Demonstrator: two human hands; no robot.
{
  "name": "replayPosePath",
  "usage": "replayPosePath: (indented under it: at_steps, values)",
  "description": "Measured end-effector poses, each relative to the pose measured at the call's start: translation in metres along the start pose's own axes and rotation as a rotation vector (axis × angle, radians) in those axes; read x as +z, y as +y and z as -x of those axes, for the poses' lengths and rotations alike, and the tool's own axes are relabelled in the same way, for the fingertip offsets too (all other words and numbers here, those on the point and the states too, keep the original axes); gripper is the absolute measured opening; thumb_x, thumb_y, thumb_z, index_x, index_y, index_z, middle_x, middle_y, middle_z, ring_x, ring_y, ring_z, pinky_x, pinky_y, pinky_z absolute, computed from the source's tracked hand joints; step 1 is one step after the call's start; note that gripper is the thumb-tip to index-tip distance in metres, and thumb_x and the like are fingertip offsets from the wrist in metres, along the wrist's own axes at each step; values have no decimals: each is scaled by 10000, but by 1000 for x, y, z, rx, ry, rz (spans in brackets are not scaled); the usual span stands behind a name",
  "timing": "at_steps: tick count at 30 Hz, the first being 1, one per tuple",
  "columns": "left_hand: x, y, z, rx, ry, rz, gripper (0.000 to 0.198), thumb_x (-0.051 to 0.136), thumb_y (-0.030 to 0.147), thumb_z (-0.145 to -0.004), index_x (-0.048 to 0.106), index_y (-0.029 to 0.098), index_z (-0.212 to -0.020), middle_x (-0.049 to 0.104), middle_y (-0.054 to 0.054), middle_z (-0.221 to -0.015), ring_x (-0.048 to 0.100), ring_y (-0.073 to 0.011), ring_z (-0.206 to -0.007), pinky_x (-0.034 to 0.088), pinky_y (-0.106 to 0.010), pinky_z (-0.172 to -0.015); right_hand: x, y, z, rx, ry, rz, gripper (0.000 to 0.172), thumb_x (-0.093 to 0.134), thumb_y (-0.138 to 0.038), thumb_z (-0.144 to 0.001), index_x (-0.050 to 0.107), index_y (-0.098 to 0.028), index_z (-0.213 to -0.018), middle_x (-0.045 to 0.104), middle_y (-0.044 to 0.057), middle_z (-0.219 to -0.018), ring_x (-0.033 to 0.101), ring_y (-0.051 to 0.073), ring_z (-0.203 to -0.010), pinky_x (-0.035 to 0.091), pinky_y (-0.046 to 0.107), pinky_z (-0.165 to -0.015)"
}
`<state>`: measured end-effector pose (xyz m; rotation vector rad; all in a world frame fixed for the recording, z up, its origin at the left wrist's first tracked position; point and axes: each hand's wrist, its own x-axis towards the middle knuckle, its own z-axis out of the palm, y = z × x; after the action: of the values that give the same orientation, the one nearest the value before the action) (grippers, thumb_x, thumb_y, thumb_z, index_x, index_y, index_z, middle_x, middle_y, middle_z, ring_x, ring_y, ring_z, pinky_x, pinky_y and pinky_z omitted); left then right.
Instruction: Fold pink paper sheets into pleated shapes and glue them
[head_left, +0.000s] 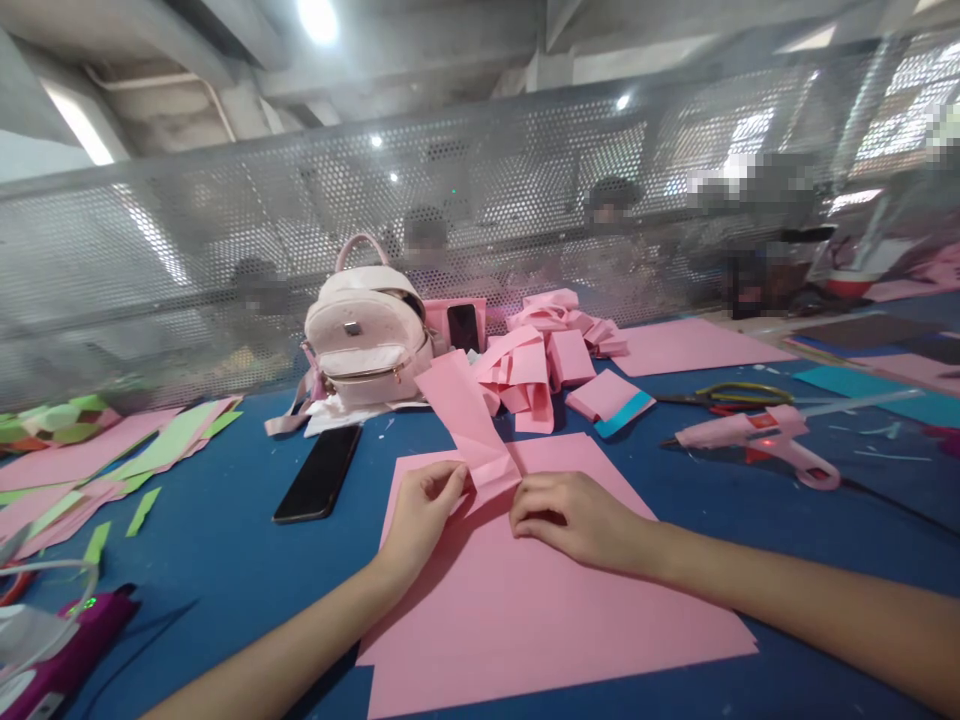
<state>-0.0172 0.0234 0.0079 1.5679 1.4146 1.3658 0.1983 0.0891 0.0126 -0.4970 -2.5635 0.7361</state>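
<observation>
A pink paper strip (471,420), creased and folded near its lower end, stands up between my two hands. My left hand (426,505) pinches its lower left side between thumb and fingers. At its lower right edge, my right hand (571,512) has its fingers curled and closed on the paper, with the fingertips partly hidden. Both hands are just above a stack of large pink paper sheets (555,620) on the blue table (225,600). Behind the strip lies a heap of folded pink paper pieces (525,370).
A pink hot glue gun (750,432) and scissors (724,396) lie at right. At left are a black phone (319,475), a magenta power strip (82,645) and green and pink paper. A pale pink backpack (367,335) stands before a perforated metal screen (225,260).
</observation>
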Motion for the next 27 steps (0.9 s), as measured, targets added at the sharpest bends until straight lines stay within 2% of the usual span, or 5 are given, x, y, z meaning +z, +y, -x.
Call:
replayPosePath:
  at_steps: [10, 16, 22, 27]
  values:
    - [0, 2, -1, -9, -12, 18, 434, 521, 435, -937, 464, 181, -589, 420, 32, -595, 403, -125, -609, 329, -238, -597, -3, -5, 1, -2, 7, -10, 156, 640, -205, -907, 749, -220, -796, 722, 22, -852, 654, 171, -770, 467, 266, -708]
    - [3, 7, 2, -26, -34, 19, 303, 661, 396, -832, 626, 165, -640, 564, 11, -620, 504, -142, -624, 386, -238, -609, -3, -6, 2, -8, 8, -20, 148, 645, -175, -892, 749, -212, -793, 713, 17, -842, 646, 160, -758, 458, 257, -706]
    - [3, -1, 2, -67, 0, -7, 331, 695, 360, -784, 554, 162, -559, 518, 21, -548, 468, -125, -574, 341, -232, -555, -4, -5, 2, -25, -6, -89, 152, 634, -167, -886, 740, -203, -783, 698, 23, -840, 631, 163, -776, 450, 266, -731]
    - [3, -1, 1, -72, -13, 6, 323, 684, 364, -796, 571, 159, -574, 522, 24, -552, 479, -121, -572, 344, -229, -555, -5, -3, 0, 60, -6, -258, 128, 652, -169, -866, 718, -189, -758, 684, 25, -822, 624, 165, -776, 463, 267, -741]
